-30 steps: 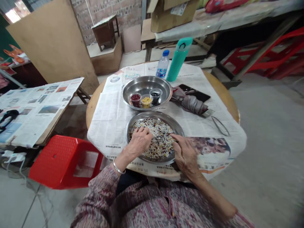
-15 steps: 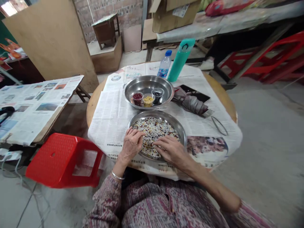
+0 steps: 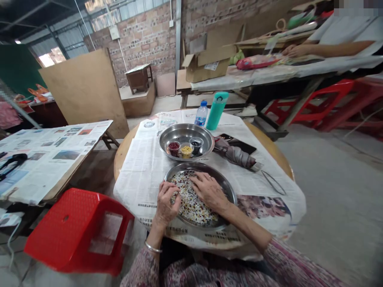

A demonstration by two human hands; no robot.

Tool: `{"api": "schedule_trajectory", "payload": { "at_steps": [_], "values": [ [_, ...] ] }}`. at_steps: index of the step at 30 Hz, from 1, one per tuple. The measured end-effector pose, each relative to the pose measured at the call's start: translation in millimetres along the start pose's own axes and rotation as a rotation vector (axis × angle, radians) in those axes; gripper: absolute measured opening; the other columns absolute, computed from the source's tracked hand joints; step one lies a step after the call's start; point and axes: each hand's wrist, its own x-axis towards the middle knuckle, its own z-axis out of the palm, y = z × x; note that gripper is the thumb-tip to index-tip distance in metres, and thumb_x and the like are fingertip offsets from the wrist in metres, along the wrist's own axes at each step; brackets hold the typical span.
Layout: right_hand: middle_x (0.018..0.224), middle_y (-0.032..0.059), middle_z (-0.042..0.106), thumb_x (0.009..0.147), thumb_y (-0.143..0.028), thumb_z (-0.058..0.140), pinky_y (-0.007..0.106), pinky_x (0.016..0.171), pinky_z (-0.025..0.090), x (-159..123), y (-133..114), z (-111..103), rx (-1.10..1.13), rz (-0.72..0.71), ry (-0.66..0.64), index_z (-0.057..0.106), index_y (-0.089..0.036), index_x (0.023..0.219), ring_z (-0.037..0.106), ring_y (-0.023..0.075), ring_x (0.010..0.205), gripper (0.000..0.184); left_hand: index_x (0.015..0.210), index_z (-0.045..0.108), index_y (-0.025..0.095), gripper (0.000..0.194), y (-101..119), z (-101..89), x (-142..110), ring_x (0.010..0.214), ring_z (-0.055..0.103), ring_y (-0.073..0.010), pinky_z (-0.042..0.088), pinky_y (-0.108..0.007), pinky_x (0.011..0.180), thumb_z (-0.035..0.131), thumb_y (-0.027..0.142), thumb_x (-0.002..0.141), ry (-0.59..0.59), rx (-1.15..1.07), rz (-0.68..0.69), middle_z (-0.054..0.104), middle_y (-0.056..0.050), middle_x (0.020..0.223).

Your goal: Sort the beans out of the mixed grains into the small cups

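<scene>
A round metal tray [image 3: 229, 190] holds a spread of white, yellow, dark red and black grains and beans [image 3: 191, 201]. Over its left rim, my left hand [image 3: 168, 201] is curled, thumb and forefinger nearly meeting in a pinch; anything between them is too small to make out. My right hand [image 3: 209, 192] lies across the grains with its fingers stretched out and a little apart. Behind stands a metal basin [image 3: 167, 135] with three clear cups: one of red beans [image 3: 174, 149], one of yellow kernels [image 3: 186, 150] and one of black beans [image 3: 196, 146].
A water bottle [image 3: 201, 114] and a teal flask [image 3: 217, 111] stand behind the basin. To the right lie a folded umbrella [image 3: 236, 153] and a dark tablet-like object [image 3: 239, 142]. A red stool [image 3: 72, 231] is at left. Another person's hands [image 3: 295, 51] rest on the far table.
The view has tilted up, bringing in another person at the far table. My right hand has moved away from me across the grains, its fingers stretching out. My left hand stays at the left rim.
</scene>
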Motion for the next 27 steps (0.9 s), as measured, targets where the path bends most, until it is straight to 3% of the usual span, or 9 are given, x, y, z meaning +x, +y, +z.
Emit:
{"api": "schedule_trajectory", "payload": {
  "at_steps": [4, 9, 13, 17, 20, 23, 25, 27],
  "values": [
    [0.112, 0.0102, 0.069, 0.099, -0.021, 0.054, 0.039, 0.092, 0.051, -2, -13, -2, 0.099, -0.103, -0.057, 0.069, -0.021, 0.113, 0.061, 0.0244, 0.105, 0.021, 0.093, 0.069, 0.02, 0.014, 0, -1.2, 0, 0.1, 0.065, -0.0207, 0.041, -0.052, 0.114, 0.057, 0.012, 0.089, -0.031, 0.018, -0.039, 0.071, -0.005, 0.098],
    [0.094, 0.0069, 0.067, 0.097, -0.015, 0.054, 0.034, 0.082, 0.051, -15, -21, 0, 0.215, -0.281, -0.072, 0.069, -0.02, 0.096, 0.061, 0.021, 0.091, 0.015, 0.091, 0.069, 0.019, 0.016, 0, -2.2, 2, 0.094, 0.063, -0.0202, 0.051, -0.039, 0.092, 0.058, 0.007, 0.087, -0.059, -0.02, -0.054, 0.071, -0.005, 0.093],
    [0.083, 0.004, 0.068, 0.096, -0.013, 0.053, 0.031, 0.072, 0.048, -19, -16, -5, 0.226, -0.352, -0.16, 0.069, -0.02, 0.089, 0.062, 0.0185, 0.079, 0.019, 0.089, 0.069, 0.019, 0.016, 0, -2.6, 2, 0.094, 0.063, -0.0206, 0.051, -0.038, 0.091, 0.06, 0.006, 0.086, -0.067, -0.038, -0.079, 0.071, -0.005, 0.092],
    [0.085, 0.0044, 0.072, 0.098, -0.02, 0.054, 0.031, 0.074, 0.049, -6, -7, -23, 0.318, -0.216, -0.139, 0.071, -0.021, 0.088, 0.066, 0.0181, 0.079, 0.02, 0.088, 0.069, 0.019, 0.015, 0, -3.0, 3, 0.093, 0.063, -0.0204, 0.051, -0.038, 0.09, 0.06, 0.007, 0.086, -0.073, -0.057, -0.098, 0.072, -0.004, 0.092],
    [0.095, 0.0047, 0.076, 0.097, -0.024, 0.055, 0.032, 0.082, 0.052, 20, 5, -39, 0.425, -0.052, -0.004, 0.073, -0.022, 0.094, 0.07, 0.019, 0.088, 0.019, 0.087, 0.069, 0.019, 0.015, 0, -2.9, 3, 0.092, 0.063, -0.0201, 0.05, -0.038, 0.09, 0.06, 0.006, 0.086, -0.072, -0.07, -0.106, 0.071, -0.004, 0.091],
    [0.101, 0.0069, 0.078, 0.097, -0.026, 0.055, 0.035, 0.087, 0.054, 59, 19, -51, 0.391, 0.097, 0.129, 0.076, -0.022, 0.099, 0.072, 0.0219, 0.094, 0.022, 0.086, 0.069, 0.019, 0.016, 1, -2.5, 4, 0.092, 0.062, -0.02, 0.049, -0.038, 0.09, 0.06, 0.006, 0.086, -0.07, -0.076, -0.123, 0.071, -0.003, 0.09],
    [0.105, 0.0081, 0.078, 0.097, -0.024, 0.054, 0.036, 0.087, 0.054, 86, 27, -57, 0.315, 0.174, 0.135, 0.078, -0.022, 0.102, 0.072, 0.0233, 0.097, 0.025, 0.086, 0.069, 0.02, 0.016, 1, -2.2, 5, 0.092, 0.062, -0.0198, 0.049, -0.038, 0.09, 0.06, 0.006, 0.087, -0.07, -0.086, -0.132, 0.071, -0.003, 0.09],
    [0.111, 0.0092, 0.078, 0.098, -0.023, 0.051, 0.036, 0.091, 0.052, 111, 31, -59, 0.204, 0.204, 0.049, 0.078, -0.023, 0.108, 0.069, 0.0245, 0.106, 0.028, 0.086, 0.069, 0.02, 0.016, 1, -1.9, 5, 0.092, 0.062, -0.0198, 0.049, -0.038, 0.09, 0.06, 0.007, 0.087, -0.067, -0.097, -0.137, 0.071, -0.003, 0.09]
  ]
}}
